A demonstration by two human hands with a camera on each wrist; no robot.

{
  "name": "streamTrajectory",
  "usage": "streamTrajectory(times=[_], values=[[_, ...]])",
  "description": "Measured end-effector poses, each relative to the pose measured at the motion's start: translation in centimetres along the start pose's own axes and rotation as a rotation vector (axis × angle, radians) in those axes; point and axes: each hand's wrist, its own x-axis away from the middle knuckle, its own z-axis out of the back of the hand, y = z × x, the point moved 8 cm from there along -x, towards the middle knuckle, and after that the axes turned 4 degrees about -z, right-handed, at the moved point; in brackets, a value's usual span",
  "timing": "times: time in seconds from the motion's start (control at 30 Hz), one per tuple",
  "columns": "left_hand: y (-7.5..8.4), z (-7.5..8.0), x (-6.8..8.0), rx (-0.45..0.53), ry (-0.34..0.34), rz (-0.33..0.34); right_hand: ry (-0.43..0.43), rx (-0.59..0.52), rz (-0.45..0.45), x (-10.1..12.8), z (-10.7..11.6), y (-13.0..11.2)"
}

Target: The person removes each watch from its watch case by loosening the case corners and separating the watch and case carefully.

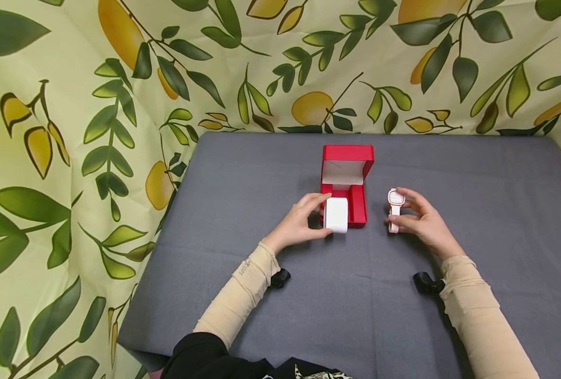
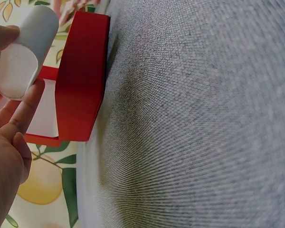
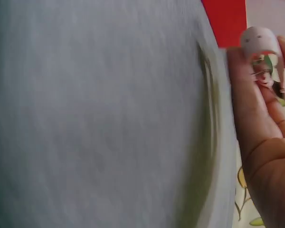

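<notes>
Holding a white cushion (image 1: 336,215) pinched in curled fingers at the near edge of the open red box (image 1: 347,179), the left hand (image 1: 298,223) keeps it free, while the right hand (image 1: 423,220) grips a pink watch (image 1: 395,208) upright just right of the box, face showing, above the grey table (image 1: 261,200).

Open grey tabletop on both flanks, with a tight cluster at the centre.

The tabletop (image 1: 474,210) lies bare to the far right and to the left of the red watch box (image 1: 347,181), so a hand can pass freely there and along the near edge between the sleeves. The box stands open with its lid raised upright, blocking any approach from behind. The left hand (image 1: 299,223) holds the white cushion (image 1: 336,215) at the box's front left corner, closing that side. A narrow gap runs between the box and the watch (image 1: 394,209) in the grip of the right hand (image 1: 424,221).
</notes>
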Motion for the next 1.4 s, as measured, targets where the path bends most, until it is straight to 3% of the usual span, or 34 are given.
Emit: streamTrajectory(times=[0.13, 0.43, 0.67, 0.97, 1.23, 1.4], values=[[0.0, -0.1, 0.0, 0.006, -0.007, 0.002, 0.025, 0.156, -0.025, 0.0, 1.1, 0.5], [0.1, -0.3, -0.2, 0.011, -0.018, 0.004, 0.079, 0.403, 0.048, -0.2, 2.1, 0.4], [0.2, -0.4, -0.2, 0.017, -0.024, -0.001, 0.125, 0.670, -0.027, -0.3, 3.0, 0.7], [0.1, -0.5, -0.2, 0.011, -0.033, 0.009, 0.099, 0.753, -0.031, -0.8, 2.9, 0.4], [0.1, -0.5, -0.2, 0.010, -0.031, -0.001, 0.042, 0.749, -0.072, -1.1, 3.0, 0.4], [0.0, -0.6, -0.2, 0.008, -0.027, -0.007, 0.050, 0.767, -0.064, -1.2, 2.8, 0.5]])
